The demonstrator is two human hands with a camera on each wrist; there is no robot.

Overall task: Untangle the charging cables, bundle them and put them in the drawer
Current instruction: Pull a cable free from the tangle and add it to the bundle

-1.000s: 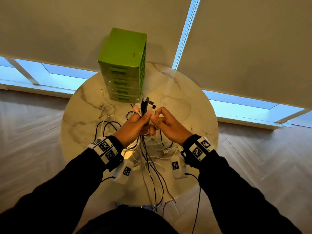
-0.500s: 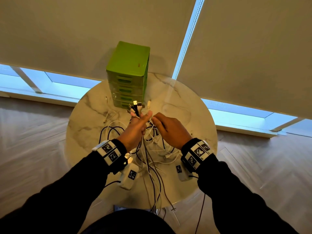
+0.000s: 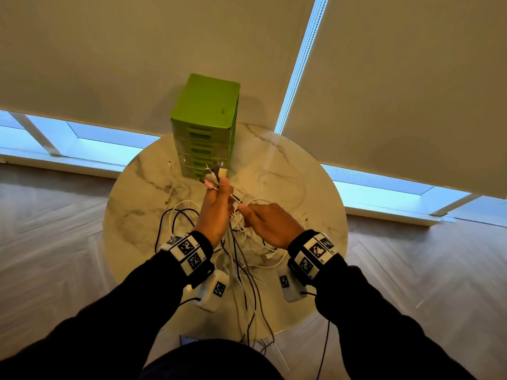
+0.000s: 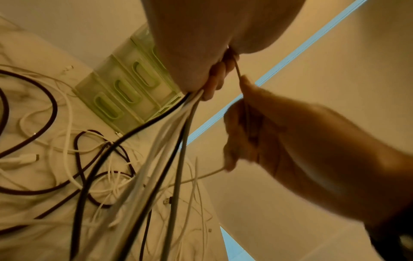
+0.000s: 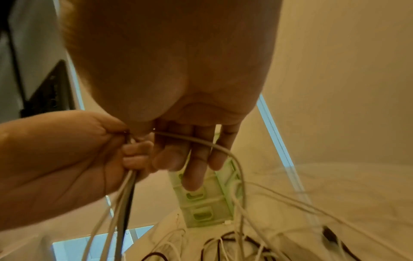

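A bunch of charging cables stands with plugs up in the closed fist of the left hand, strands hanging to the round marble table. Beside it, the right hand pinches one white cable. The green drawer unit stands behind.

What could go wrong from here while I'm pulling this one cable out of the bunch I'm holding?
1. The left hand grips several plug ends together, while the loose black and white charging cables below are crossed on the round marble table. Pulling with the right hand may tighten a knot.
2. Some cables hang over the table's near edge, so their weight might drag strands from the grip.
3. The green plastic drawer tower stands close behind the hands; a snagged cable could shift it.
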